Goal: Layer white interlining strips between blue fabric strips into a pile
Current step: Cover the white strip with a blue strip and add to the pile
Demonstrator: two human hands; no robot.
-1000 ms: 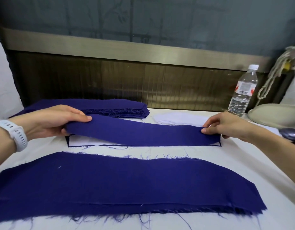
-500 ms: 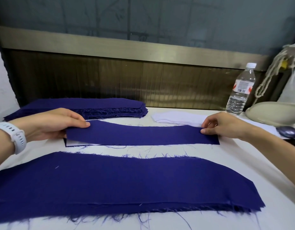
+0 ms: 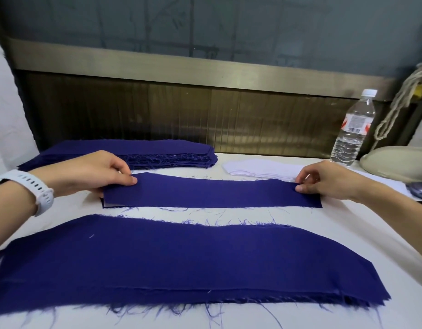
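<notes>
A blue fabric strip (image 3: pixel 212 193) lies flat across the middle of the table on a layered pile, with a white edge showing at its lower left corner. My left hand (image 3: pixel 91 172) pinches its left end. My right hand (image 3: pixel 328 180) pinches its right end. A stack of blue strips (image 3: pixel 138 151) sits behind my left hand. The white interlining strips (image 3: pixel 262 169) are stacked behind the strip, right of centre. A wide frayed blue fabric pile (image 3: pixel 176 262) lies nearest me.
A water bottle (image 3: pixel 352 129) stands at the back right beside a beige padded object (image 3: pixel 400 162) and a hanging rope. A dark round object (image 3: pixel 419 189) lies at the right edge. The white table (image 3: pixel 336 233) meets a dark wall panel behind.
The blue strip, held slightly raised a second ago, has been lowered flat onto the pile, covering most of the white layer beneath. Both hands stay at its ends.
</notes>
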